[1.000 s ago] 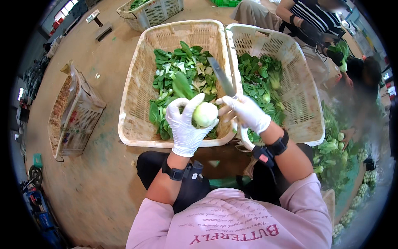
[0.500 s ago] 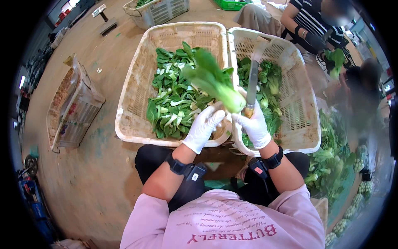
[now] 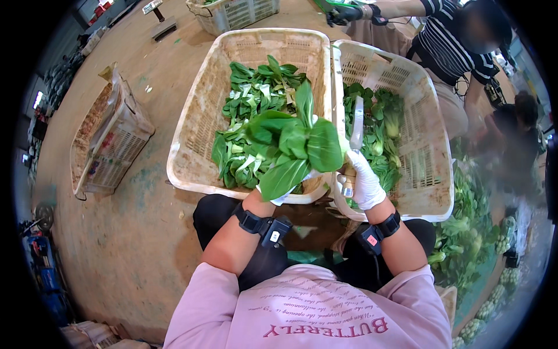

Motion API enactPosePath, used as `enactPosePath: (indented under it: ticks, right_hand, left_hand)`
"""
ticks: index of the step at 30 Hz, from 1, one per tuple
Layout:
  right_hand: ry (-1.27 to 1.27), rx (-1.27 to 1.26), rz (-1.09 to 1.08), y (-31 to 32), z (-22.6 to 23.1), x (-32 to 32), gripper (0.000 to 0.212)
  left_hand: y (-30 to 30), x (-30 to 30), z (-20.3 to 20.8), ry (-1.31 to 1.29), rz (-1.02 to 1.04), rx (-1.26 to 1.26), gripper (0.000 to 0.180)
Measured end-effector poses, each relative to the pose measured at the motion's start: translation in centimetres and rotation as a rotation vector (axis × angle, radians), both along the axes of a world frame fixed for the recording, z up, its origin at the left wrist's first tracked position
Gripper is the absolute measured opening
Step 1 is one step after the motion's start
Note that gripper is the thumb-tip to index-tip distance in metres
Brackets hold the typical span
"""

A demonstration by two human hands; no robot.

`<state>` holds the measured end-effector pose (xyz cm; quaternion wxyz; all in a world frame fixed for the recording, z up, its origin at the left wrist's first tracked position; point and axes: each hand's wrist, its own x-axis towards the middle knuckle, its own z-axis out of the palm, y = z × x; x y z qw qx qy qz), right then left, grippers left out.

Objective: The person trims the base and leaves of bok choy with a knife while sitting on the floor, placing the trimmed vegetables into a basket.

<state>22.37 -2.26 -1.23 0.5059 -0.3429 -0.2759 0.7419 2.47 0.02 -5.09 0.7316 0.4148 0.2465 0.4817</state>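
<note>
My left hand, in a white glove, is closed on a bok choy above the left crate. The plant's broad green leaves spread toward me and hide most of those fingers. Gloved too, my right hand grips a knife with a wooden handle, its blade pointing up and away. It is over the near left corner of the right crate, close beside the bok choy. Loose leaves lie in the left crate; several whole bok choy lie in the right one.
A heap of bok choy is on the floor to my right. Across from it, a person in a striped shirt stretches an arm toward a green crate. Other crates stand at left and far back, near a scale.
The bok choy has turned from lying sideways, stem toward the knife, to leaves facing me. My right hand has tilted, still gripping the knife. The other person's arm now reaches left.
</note>
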Motion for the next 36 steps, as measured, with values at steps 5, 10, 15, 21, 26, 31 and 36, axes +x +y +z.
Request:
enactPosePath:
  ticks: [5,10,15,21,26,31,36]
  right_hand:
    - [-0.064,0.066,0.029,0.6,-0.3,1.1,0.041]
    - [-0.084,0.026,-0.003,0.7,-0.5,1.1,0.051]
    - [-0.011,-0.031,-0.079,1.0,-1.1,1.6,0.047]
    - [-0.089,-0.063,0.077,0.9,-0.3,1.5,0.044]
    - [-0.046,-0.133,0.099,1.1,-1.8,1.0,0.04]
    - [-0.119,-0.173,0.051,1.3,-2.6,1.3,0.039]
    - [-0.186,-0.09,0.009,1.0,-1.6,0.7,0.034]
  left_hand:
    - [0.3,-1.3,1.1,-0.217,-0.131,0.017,0.046]
    - [-0.3,-2.0,3.3,-0.485,-0.3,-0.244,0.043]
    - [-0.7,-1.5,6.2,0.136,0.002,0.303,0.079]
    - [-0.2,-1.8,6.7,-0.569,-0.127,0.02,0.111]
    - [0.6,-2.2,6.6,-0.324,0.162,0.037,0.094]
    - [1.1,-1.8,5.9,-0.252,0.29,0.045,0.064]
    - [1.4,-2.4,5.2,-0.146,0.527,-0.074,0.018]
